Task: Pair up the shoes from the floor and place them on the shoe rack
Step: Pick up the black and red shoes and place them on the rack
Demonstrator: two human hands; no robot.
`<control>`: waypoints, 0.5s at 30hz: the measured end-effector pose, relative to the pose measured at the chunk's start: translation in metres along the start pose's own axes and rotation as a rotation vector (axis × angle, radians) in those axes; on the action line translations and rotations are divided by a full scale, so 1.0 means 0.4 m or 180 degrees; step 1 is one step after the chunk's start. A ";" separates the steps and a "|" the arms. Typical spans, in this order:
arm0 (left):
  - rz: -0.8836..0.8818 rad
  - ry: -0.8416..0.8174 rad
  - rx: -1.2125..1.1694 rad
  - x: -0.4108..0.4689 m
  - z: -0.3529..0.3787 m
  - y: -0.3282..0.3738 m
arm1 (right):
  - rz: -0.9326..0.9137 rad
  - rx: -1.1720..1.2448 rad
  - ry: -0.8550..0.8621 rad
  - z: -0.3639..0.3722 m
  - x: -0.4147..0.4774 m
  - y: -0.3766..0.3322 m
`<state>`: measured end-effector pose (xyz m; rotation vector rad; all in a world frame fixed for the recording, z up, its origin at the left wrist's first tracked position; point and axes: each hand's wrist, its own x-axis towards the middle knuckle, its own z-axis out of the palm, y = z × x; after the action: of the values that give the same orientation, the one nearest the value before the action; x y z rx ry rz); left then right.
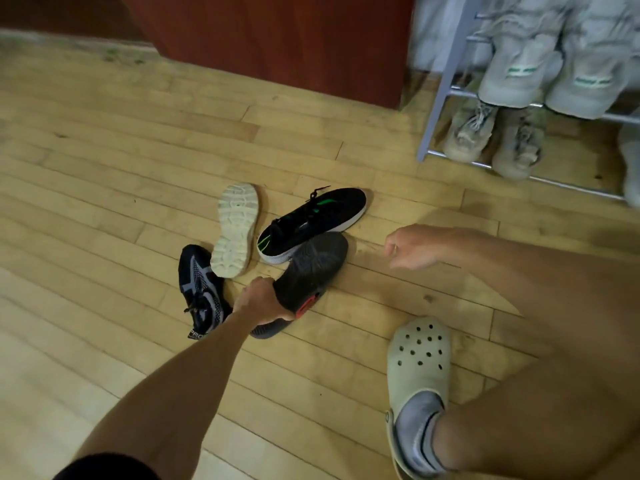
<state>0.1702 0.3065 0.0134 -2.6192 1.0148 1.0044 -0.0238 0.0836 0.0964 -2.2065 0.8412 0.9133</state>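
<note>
On the floor before us, our left hand (258, 299) grips the heel of a dark shoe (311, 265), sole up, probably to turn it and find its mate. Our right hand (412, 249) hangs loosely curled and empty, free to take one. Three other shoes (311, 220) lie bunched beside the dark one; the shoe rack (437, 109) stands apart, rightward.

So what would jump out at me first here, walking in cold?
Probably the huddle of loose shoes mid-floor: a white shoe lying sole up, a black shoe with green stripes, a dark blue mesh shoe, and a dark shoe turned sole up, which the left hand grips at one end. The right hand hovers empty beside them. At upper right, a metal shoe rack already holds pale shoes.
</note>
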 end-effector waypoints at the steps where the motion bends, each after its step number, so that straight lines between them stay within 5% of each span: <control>1: 0.0031 -0.0041 -0.0150 -0.008 -0.015 0.008 | -0.0022 -0.0009 0.0030 -0.013 -0.019 0.000; 7: 0.0345 -0.0295 -0.1729 -0.118 -0.156 0.084 | -0.0174 0.0029 0.0374 -0.105 -0.164 0.002; 15: 0.1257 -0.0479 -0.4231 -0.295 -0.339 0.204 | -0.0437 0.1311 0.0796 -0.145 -0.333 -0.068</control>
<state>0.1258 0.2588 0.1996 -3.1162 1.0230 2.6518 -0.0568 0.1017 0.2394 -2.0037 0.8868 0.3608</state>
